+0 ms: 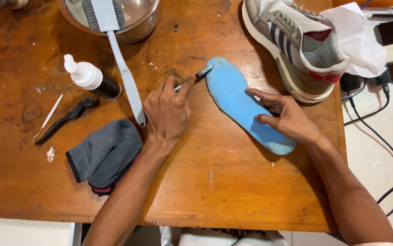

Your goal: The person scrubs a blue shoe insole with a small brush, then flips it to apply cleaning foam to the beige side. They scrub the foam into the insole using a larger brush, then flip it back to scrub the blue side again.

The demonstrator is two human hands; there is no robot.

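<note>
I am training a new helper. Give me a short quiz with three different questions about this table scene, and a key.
1. True or false: the right hand presses on the blue insole.
2. Which tool does the left hand hold? A) the long white brush B) a small brush C) the black brush
3. Fill in: the long white brush has its head resting in the metal ____.

Key
1. True.
2. B: the small brush has its bristles at the insole's edge.
3. Bowl.
</note>
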